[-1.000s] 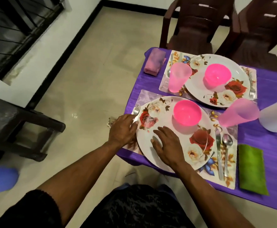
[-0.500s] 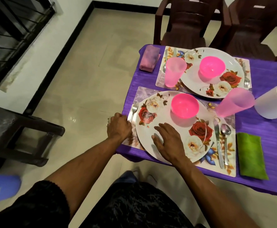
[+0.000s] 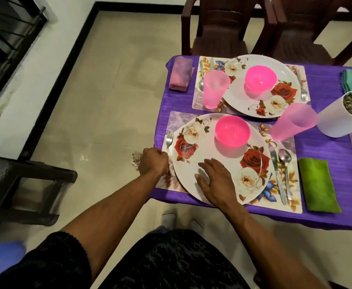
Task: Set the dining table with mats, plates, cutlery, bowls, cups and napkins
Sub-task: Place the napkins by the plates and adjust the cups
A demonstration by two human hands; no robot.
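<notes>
Near setting almost complete: mat (image 3: 283, 197), plate (image 3: 217, 155), bowl (image 3: 232, 131), cup (image 3: 292, 122), knife, spoon, green napkin (image 3: 317, 184) laid. Left hand (image 3: 153, 161) curled at fork (image 3: 169, 142) handle, adjusting; right hand (image 3: 214, 182) flat, fingers spread, steadying plate. Right-side settings only partly visible.

Head view, steeply down, close.

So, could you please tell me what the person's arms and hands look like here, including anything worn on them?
Both forearms are bare down to the left hand and the right hand. No rings, watch, bracelets or gloves show on either. The left arm comes out of a short black sleeve with a textured, knitted-looking edge. The right arm's sleeve is out of view. The rest of the clothing below looks dark as well.
</notes>
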